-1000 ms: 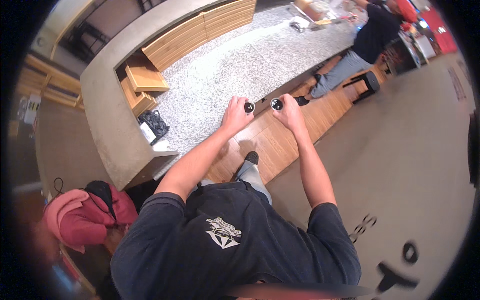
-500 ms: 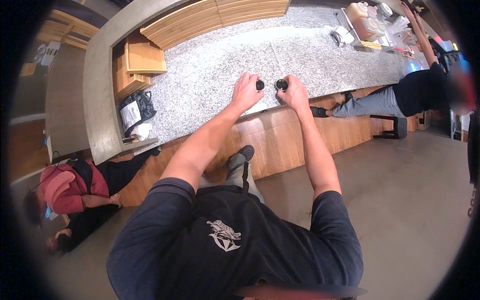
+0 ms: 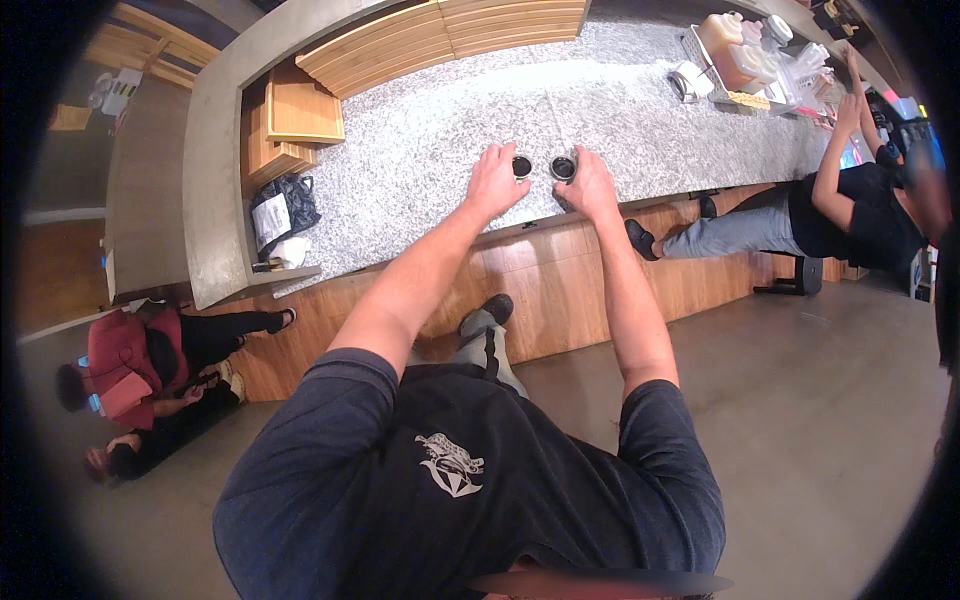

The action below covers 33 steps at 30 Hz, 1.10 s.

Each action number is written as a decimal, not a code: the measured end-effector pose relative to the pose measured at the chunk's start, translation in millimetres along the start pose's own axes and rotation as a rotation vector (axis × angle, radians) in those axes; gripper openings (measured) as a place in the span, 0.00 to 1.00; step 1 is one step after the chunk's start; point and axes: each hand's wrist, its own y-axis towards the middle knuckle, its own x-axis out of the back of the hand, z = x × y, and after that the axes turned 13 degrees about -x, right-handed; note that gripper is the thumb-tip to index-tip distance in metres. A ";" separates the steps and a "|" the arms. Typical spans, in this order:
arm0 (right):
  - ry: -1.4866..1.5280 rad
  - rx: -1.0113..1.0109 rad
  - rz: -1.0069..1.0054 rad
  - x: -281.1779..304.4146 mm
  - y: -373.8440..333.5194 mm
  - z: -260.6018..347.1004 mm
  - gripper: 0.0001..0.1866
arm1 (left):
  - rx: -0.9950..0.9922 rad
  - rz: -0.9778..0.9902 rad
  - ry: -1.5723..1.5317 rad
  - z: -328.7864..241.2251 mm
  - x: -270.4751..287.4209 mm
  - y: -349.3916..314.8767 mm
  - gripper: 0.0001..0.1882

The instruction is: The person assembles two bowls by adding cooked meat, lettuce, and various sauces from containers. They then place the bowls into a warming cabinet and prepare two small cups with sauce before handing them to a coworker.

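Over the speckled grey counter (image 3: pixel 420 150), my two hands are side by side with a narrow gap between them. My left hand (image 3: pixel 494 181) curls around a small round cup (image 3: pixel 522 167) with something dark inside. A matching small cup with dark contents (image 3: pixel 563 168) is in my right hand (image 3: pixel 590 186), thumb and fingers on its side. Both cups are upright near the counter's front edge. Whether they rest on the surface or hang just above it, I cannot tell.
Stacked wooden trays (image 3: pixel 400 45) line the counter's back, with more wooden boxes (image 3: pixel 303 108) at left. Below those lies a black plastic bag (image 3: pixel 287 213). A white basket of bottles (image 3: pixel 735 60) stands far right. One person in black (image 3: pixel 850 205) is at right; others (image 3: pixel 135 365) are at lower left.
My hands still hold the cups in nearly the same place, and the dark contents show more plainly. The person at right has shifted, with both arms now visible. The people at left have moved slightly.
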 end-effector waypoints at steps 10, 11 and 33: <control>0.707 -0.232 0.044 -30.7 -178.6 -67.9 0.14 | -0.335 0.143 -0.183 45.7 62.8 -187.4 0.22; 0.735 -0.392 0.202 -57.8 -200.5 -71.5 0.14 | -0.263 0.236 -0.211 61.2 68.3 -229.4 0.19; 0.015 0.614 1.500 -480.3 -384.6 452.7 0.16 | 1.209 0.128 -0.272 424.8 205.1 -767.6 0.16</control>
